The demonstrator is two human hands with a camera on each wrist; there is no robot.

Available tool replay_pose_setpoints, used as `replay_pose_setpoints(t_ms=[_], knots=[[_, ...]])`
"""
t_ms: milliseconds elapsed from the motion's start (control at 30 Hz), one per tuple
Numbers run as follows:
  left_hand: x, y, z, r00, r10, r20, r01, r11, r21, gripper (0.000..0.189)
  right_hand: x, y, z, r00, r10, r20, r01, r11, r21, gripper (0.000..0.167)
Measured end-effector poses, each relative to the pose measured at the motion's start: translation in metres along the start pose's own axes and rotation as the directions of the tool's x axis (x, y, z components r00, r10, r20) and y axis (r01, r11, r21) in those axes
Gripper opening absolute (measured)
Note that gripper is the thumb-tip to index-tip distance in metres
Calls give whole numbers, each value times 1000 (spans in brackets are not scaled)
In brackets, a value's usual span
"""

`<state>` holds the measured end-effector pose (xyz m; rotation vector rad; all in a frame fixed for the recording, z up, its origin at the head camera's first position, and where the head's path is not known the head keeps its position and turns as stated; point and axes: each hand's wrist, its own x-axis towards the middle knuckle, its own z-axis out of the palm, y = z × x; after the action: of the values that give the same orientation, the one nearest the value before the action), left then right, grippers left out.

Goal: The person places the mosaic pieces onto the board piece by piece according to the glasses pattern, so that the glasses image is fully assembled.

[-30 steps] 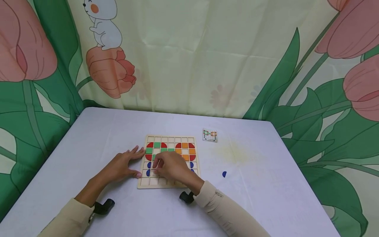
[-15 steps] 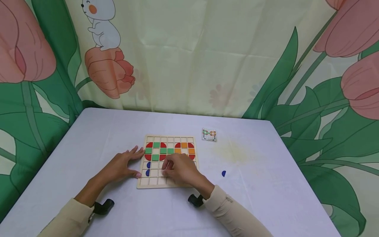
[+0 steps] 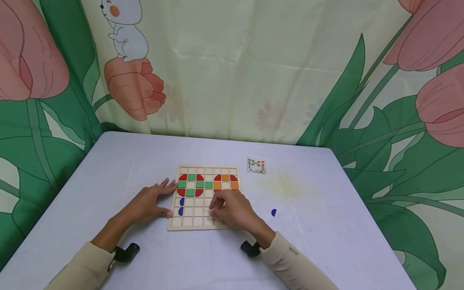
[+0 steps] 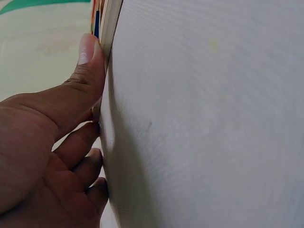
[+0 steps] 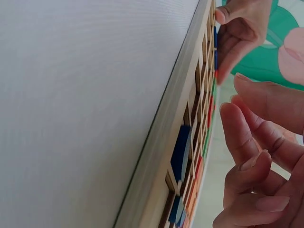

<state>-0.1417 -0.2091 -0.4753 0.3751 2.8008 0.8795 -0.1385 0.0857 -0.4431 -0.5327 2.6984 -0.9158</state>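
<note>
A square wooden grid board (image 3: 188, 221) lies on the table with coloured pieces in its cells. Red and green pieces form a ring at its upper left; red and orange pieces sit at its upper right. Two blue half-round pieces (image 3: 182, 201) are in the left column. My left hand (image 3: 149, 204) rests against the board's left edge, thumb and fingers spread. Over the board's lower right, my right hand (image 3: 235, 207) has loosely bent fingers and covers some cells; the right wrist view shows nothing between them. That view also shows a blue piece (image 5: 180, 153) by the near edge.
A loose blue half-round piece (image 3: 273, 212) lies on the white cloth (image 3: 308, 241) to the right of the board. Behind it lies a small printed pattern card (image 3: 256, 165). A flower-print curtain (image 3: 224, 72) hangs past the table's far edge.
My right hand has moved to the right across the board, uncovering cells in the middle and the green pieces. My left hand stays at the left edge.
</note>
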Motion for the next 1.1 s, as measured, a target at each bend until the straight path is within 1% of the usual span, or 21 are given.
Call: replay_pose_setpoints(t_ms=[267, 367, 700, 933, 1100], knots=[[-1, 0, 0, 1000, 7, -3, -7, 1000, 0, 100, -7, 6, -7, 1000, 6, -20, -6, 1000, 0, 15], [-1, 0, 0, 1000, 2, -1, -2, 1000, 0, 101, -10, 8, -9, 1000, 7, -23, -7, 1000, 5, 15], [-1, 2, -1, 1000, -15, 2, 15, 1000, 7, 102, -17, 13, -13, 998, 44, -37, -44, 999, 19, 17], [-1, 1, 0, 1000, -4, -1, 4, 1000, 5, 102, -24, 22, -19, 998, 34, -58, -33, 999, 22, 16], [-1, 1, -1, 1000, 2, -2, -2, 1000, 3, 103, -29, 28, -25, 997, 33, -74, -29, 998, 59, 13]])
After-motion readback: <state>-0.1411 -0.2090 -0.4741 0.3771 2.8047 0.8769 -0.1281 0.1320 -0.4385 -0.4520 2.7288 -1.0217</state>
